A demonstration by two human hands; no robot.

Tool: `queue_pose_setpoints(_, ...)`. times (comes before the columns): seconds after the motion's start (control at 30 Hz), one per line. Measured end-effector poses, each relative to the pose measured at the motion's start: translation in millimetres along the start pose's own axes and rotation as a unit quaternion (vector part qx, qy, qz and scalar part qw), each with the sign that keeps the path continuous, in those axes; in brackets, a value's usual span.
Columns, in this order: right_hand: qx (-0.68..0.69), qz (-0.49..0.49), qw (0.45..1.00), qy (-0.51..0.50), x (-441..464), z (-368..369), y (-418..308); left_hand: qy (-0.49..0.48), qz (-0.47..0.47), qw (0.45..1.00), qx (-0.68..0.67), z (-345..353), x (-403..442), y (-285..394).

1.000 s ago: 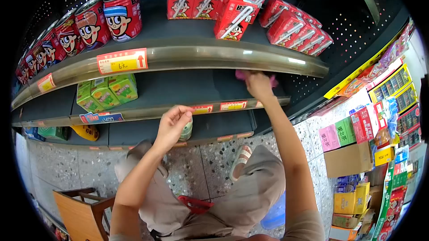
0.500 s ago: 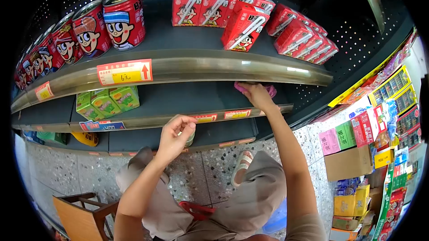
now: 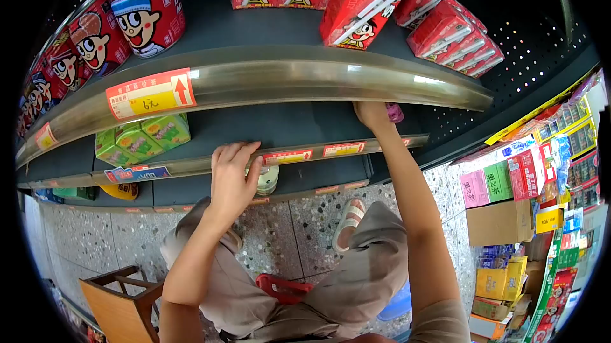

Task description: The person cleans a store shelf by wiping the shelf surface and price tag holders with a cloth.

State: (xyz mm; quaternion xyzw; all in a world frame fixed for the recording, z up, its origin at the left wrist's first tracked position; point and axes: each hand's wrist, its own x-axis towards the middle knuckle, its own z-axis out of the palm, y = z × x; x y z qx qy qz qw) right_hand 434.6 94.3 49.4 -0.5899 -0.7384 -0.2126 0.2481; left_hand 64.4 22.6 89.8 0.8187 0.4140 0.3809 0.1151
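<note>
My right hand (image 3: 371, 114) reaches in below the upper shelf and is partly hidden by its edge. It presses a pink cloth (image 3: 394, 112) against the dark middle shelf (image 3: 280, 128); only a bit of the cloth shows. My left hand (image 3: 234, 174) rests at the front rail of that shelf, thumb apart from the fingers, with nothing in it. Just right of its thumb, a small jar with a pale lid (image 3: 268, 179) stands on the lowest shelf. Green cartons (image 3: 143, 139) sit on the middle shelf, left of my left hand.
Red cans (image 3: 147, 15) and red drink cartons (image 3: 363, 9) stand on the upper shelf, whose curved rail (image 3: 273, 85) juts out above my hands. A wooden stool (image 3: 121, 301) is at lower left. Stacked goods and a cardboard box (image 3: 499, 223) stand to the right.
My right hand has gone deeper under the upper shelf with the cloth. My left hand has risen to the middle shelf's rail, its fingers uncurling. The view has moved closer to the shelves.
</note>
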Motion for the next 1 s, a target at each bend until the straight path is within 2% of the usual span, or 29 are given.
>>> queue_pose_setpoints(0.2, -0.034, 0.082, 0.994, -0.058, 11, 5, 0, -0.034, 0.037, 0.999, -0.006, -2, 0, -3)
queue_pose_setpoints(0.3, -0.062, 0.084, 0.992, -0.064, 17, 10, 2, -0.041, 0.044, 0.998, -0.009, -4, -1, -3)
queue_pose_setpoints(0.4, -0.058, 0.073, 0.996, -0.018, 19, 19, 5, -0.028, 0.056, 0.998, -0.017, -5, -4, -3)
queue_pose_setpoints(0.5, 0.000, 0.109, 0.992, -0.067, 24, 16, 3, -0.019, 0.064, 0.998, -0.016, -5, -6, -3)
queue_pose_setpoints(0.6, -0.003, 0.034, 0.997, -0.069, 18, 8, 2, -0.013, 0.073, 0.997, -0.020, -5, -8, -4)
queue_pose_setpoints(0.7, -0.067, 0.000, 0.994, -0.087, 15, 15, 6, -0.010, 0.077, 0.997, -0.022, -6, -10, -5)
queue_pose_setpoints(0.8, -0.012, 0.063, 0.985, -0.161, 8, -2, -2, -0.014, 0.076, 0.997, -0.023, -7, -11, -6)
queue_pose_setpoints(0.9, 0.062, 0.063, 0.977, -0.196, 5, -24, -11, -0.019, 0.073, 0.997, -0.022, -7, -11, -6)
queue_pose_setpoints(1.0, 0.034, 0.018, 0.974, -0.222, 1, -39, -17, -0.024, 0.069, 0.997, -0.013, -6, -11, -5)
